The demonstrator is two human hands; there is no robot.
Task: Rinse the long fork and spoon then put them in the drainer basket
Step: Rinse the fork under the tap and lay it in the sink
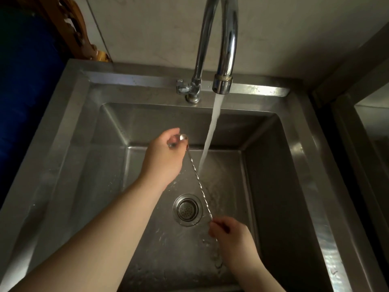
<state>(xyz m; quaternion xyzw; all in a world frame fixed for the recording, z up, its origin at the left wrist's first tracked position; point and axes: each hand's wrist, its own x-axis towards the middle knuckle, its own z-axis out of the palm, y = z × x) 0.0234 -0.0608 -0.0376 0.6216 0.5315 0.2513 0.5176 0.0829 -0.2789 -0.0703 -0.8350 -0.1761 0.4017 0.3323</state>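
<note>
Over a steel sink (69, 114), the left hand (163, 153) pinches the spoon (197, 178) bowl; the right hand (230, 232) pinches its handle. Tap (223, 60) water (210, 135) hits the shaft, above the drain (187, 209).

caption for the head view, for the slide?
Both hands, left hand and right hand, hold a long twisted utensil under running faucet water over the sink.

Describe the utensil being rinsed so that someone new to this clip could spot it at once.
Start at the steel sink and follow the water stream down from the tap. The long utensil is a thin twisted metal rod, slanting between the left hand and the right hand.
</note>
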